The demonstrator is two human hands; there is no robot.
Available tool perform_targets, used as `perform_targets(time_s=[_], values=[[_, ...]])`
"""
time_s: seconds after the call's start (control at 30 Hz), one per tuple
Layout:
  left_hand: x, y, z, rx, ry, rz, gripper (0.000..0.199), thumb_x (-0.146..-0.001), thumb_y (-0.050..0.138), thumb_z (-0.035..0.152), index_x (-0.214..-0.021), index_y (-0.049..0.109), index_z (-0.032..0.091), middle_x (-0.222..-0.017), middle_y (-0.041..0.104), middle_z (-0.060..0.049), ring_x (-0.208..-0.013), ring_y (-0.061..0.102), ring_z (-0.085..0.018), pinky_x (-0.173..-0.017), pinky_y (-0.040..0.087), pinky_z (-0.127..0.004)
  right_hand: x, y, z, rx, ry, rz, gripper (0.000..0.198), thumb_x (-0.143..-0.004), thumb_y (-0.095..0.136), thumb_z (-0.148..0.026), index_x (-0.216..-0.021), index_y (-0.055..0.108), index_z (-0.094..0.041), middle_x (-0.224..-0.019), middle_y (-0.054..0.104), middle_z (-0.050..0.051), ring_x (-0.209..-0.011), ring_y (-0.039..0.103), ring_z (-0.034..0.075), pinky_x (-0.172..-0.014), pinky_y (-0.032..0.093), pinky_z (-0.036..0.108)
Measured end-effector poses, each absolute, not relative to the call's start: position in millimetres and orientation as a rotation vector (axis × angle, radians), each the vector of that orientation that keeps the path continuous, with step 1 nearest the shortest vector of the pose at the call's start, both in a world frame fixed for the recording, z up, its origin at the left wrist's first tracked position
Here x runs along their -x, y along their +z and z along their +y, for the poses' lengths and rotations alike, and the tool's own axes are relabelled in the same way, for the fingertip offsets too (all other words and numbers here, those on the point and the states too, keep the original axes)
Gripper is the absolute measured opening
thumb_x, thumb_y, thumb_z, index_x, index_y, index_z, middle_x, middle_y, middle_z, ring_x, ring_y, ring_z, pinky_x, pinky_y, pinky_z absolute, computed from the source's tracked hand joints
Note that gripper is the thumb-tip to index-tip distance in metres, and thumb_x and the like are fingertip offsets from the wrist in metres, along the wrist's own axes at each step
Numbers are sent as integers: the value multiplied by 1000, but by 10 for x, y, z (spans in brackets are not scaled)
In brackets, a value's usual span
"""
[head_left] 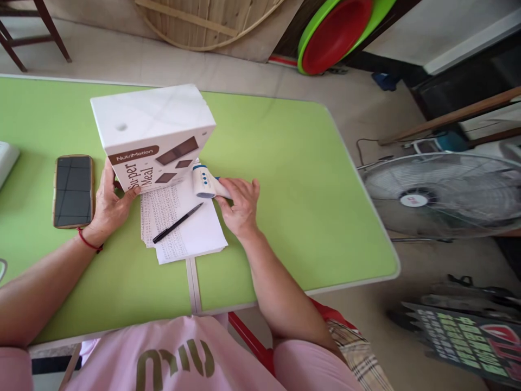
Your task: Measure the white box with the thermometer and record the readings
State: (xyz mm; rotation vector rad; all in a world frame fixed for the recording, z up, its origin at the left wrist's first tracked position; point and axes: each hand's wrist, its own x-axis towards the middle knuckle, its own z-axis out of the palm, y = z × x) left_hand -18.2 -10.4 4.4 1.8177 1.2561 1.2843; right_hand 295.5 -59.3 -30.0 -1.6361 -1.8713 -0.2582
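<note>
My left hand (109,203) grips the lower left edge of a white box (152,117) with "NutriMotion Su-per Meal" on its side and brown bar pictures. The box is tilted above the table, over the far end of a paper stack. In my right hand (240,205) is a white and blue infrared thermometer (203,182), held by its handle, its head pointing left near the box's lower right corner. Handwritten sheets of paper (199,233) lie below both hands. A black pen (178,223) rests diagonally on them. A phone (74,191) with a dark screen lies left of my left hand.
The green table (309,206) has a pale rim and a seam near its middle. A white object (6,163) is cut off at the left edge. Beyond the right end stands a fan (427,195). Red and green basins (337,35) lean at the back wall.
</note>
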Motion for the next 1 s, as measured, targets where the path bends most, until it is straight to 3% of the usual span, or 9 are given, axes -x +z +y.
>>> perform_targets(time_s=[0.23, 0.4, 0.57, 0.7, 0.8, 0.9, 1.0], values=[[184, 11, -100, -1947, 1293, 1309, 42, -89, 64, 46, -122, 53, 23, -113, 60, -8, -107, 58, -28, -90, 53, -46, -2892, -170, -630, 1565, -193, -1852, 38, -88, 50, -23, -125, 60, -22, -125, 64, 12, -119, 53, 31, -106, 35, 62], [139, 112, -243, -2081, 1559, 1379, 54, -83, 68, 41, -126, 41, 27, -124, 43, -11, -116, 45, -30, -79, 52, -42, -2715, 23, -789, 1145, -62, -1949, 34, -86, 54, -15, -118, 64, -23, -102, 65, 9, -95, 58, 24, -82, 51, 42], [34, 254, -476, -2339, 1641, 1305, 39, -85, 63, 35, -113, 37, 28, -100, 38, -6, -94, 47, -24, -74, 49, -46, -2571, 10, -858, 1208, -107, -2179, 27, -92, 49, -10, -111, 66, -21, -93, 59, 8, -83, 51, 20, -73, 44, 36], [-11, 258, -513, -2380, 1688, 1038, 33, -83, 65, 23, -107, 43, 27, -97, 39, -5, -83, 47, -21, -64, 46, -41, -2564, 1, -874, 1307, -164, -2274, 19, -97, 47, -16, -98, 65, -22, -83, 59, 4, -80, 50, 19, -74, 38, 34], [-32, 266, -529, -2410, 1776, 830, 27, -79, 68, 25, -95, 46, 26, -88, 41, -2, -71, 48, -18, -56, 45, -36, -2589, 20, -866, 1276, -113, -2221, 13, -99, 47, -22, -96, 60, -21, -85, 63, 4, -81, 54, 19, -75, 40, 35], [-59, 304, -586, -2584, 1538, 498, 20, -85, 66, 30, -96, 51, 24, -85, 52, -2, -75, 56, -19, -63, 52, -34, -2611, 30, -857, 1257, -17, -1989, 9, -97, 49, -27, -97, 56, -21, -84, 64, 5, -76, 57, 19, -69, 44, 34], [-93, 304, -636, -2722, 909, 265, 42, -94, 59, 44, -123, 53, 15, -117, 62, -16, -111, 60, -29, -93, 52, -42, -2588, 37, -884, 1293, 229, -1674, 10, -94, 52, -33, -95, 53, -23, -78, 61, 2, -65, 56, 16, -62, 48, 32]])
